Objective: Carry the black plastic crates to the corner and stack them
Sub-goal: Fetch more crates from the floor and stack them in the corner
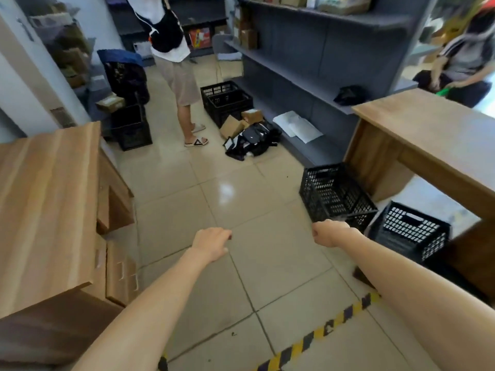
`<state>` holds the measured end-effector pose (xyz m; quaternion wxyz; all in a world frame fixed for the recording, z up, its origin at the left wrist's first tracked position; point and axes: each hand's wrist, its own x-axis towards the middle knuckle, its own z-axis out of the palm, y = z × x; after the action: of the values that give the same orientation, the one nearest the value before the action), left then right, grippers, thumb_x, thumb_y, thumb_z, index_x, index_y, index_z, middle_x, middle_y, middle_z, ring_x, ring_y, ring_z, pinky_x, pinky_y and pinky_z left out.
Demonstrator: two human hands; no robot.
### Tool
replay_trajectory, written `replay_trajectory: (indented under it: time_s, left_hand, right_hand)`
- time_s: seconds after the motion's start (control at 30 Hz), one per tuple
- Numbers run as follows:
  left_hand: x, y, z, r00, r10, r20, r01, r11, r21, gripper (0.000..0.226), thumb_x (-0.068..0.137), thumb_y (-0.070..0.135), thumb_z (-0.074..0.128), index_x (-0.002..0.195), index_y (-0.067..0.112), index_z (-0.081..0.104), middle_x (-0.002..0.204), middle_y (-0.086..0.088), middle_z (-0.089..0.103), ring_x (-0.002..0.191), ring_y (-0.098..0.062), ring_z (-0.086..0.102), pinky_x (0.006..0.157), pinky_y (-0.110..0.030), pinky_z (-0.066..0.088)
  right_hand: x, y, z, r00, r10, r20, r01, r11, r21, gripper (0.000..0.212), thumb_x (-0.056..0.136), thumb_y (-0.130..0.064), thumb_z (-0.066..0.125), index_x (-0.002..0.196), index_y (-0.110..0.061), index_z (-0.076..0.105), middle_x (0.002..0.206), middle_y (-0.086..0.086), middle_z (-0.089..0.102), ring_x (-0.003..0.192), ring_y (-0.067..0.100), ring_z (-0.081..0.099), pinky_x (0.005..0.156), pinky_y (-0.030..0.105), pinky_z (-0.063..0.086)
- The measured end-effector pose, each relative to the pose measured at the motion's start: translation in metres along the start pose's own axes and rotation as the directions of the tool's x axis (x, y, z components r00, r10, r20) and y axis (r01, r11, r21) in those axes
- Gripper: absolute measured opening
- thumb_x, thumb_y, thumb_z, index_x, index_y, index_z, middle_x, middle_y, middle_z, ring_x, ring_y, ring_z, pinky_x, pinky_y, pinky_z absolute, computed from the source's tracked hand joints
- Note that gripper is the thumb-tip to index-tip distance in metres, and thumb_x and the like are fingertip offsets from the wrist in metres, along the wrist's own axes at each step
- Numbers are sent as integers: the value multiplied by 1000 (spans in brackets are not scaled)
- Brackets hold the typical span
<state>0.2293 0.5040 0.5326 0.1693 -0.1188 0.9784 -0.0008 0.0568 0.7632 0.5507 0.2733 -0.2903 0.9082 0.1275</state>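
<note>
Both hands empty, reaching out over the tiled floor.

The left hand (pixel 213 243) hangs with fingers curled loosely; the right hand (pixel 328 233) is closed in a fist, gripping nothing. Just beyond the right hand stands a black crate (pixel 336 195), another crate (pixel 409 231) to its right under the wooden table (pixel 434 135).

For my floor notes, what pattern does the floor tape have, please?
Yellow and black stripes, head view.
</note>
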Motion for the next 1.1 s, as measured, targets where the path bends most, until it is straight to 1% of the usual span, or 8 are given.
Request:
replay_trajectory:
  time_s: [0.1, 0.23, 0.4, 0.5, 0.7, 0.77, 0.87, 1.1]
  left_hand:
    - [40, 29, -5, 998, 64, 22, -65, 998, 10, 40, 92, 33, 53, 131, 25, 50, 137, 1, 55, 129, -21, 49, 97, -37, 43]
    - [93, 52, -6, 990, 127, 55, -127, 992, -1, 39, 91, 33, 54, 129, 26, 52, 134, 2, 57, 127, -20, 50, 96, -36, 43]
    - [175, 49, -26, 986, 160, 46, -158, 987, -41, 38, 90, 32, 55, 127, 27, 54, 132, 3, 58, 125, -20, 52, 96, -35, 44]
    - [231, 36, -51, 986, 162, 28, -160, 985, -73, 38, 89, 32, 55, 127, 28, 54, 133, 3, 58, 124, -20, 53, 95, -34, 43]
    - [337, 27, -83, 981, 193, 20, -192, 981, -28, 37, 88, 30, 55, 125, 28, 55, 130, 2, 59, 120, -22, 55, 91, -32, 43]
    - [362, 42, -85, 972, 231, 42, -230, 973, -12, 36, 88, 28, 55, 124, 27, 55, 129, 1, 60, 119, -22, 56, 88, -32, 43]
    - [393, 80, -81, 951, 302, 69, -302, 953, -1, 36, 88, 26, 54, 124, 26, 55, 129, 1, 60, 120, -22, 55, 88, -32, 43]
    - [468, 176, -97, 904, 424, 56, -426, 904, 33, 34, 89, 23, 53, 122, 24, 55, 128, 1, 60, 119, -23, 56, 84, -33, 44]
  right_hand:
    - [4, 37, 14, 996, 83, 18, -83, 996, 35, 39, 95, -17, 39, 132, -14, 50, 134, 12, 52, 117, 33, 55, 92, 41, 48]
    - [22, 66, 22, 987, 155, 35, -158, 985, 73, 38, 95, -16, 38, 130, -14, 51, 128, 10, 56, 114, 31, 57, 81, 37, 43]
    - [71, 86, 2, 972, 231, 36, -234, 965, 116, 38, 96, -16, 38, 131, -13, 52, 131, 11, 56, 109, 31, 60, 80, 38, 45]
    - [104, 97, -27, 967, 254, 33, -256, 954, 158, 41, 97, -20, 38, 135, -12, 50, 133, 13, 56, 112, 33, 60, 87, 42, 47]
    - [165, 125, -90, 963, 264, -51, -225, 897, 380, 27, 94, -29, 40, 112, -23, 60, 117, 8, 64, 104, 32, 61, 91, 46, 50]
    - [176, 133, -95, 967, 253, -37, -221, 898, 381, 26, 95, -30, 40, 109, -24, 60, 113, 7, 64, 100, 31, 62, 87, 43, 51]
    - [193, 157, -86, 954, 298, 31, -291, 899, 328, 30, 97, -27, 40, 119, -20, 58, 118, 8, 62, 104, 32, 61, 80, 38, 45]
    - [221, 261, -60, 902, 397, 167, -430, 856, 286, 34, 96, -21, 41, 125, -15, 56, 123, 10, 59, 110, 32, 59, 83, 38, 42]
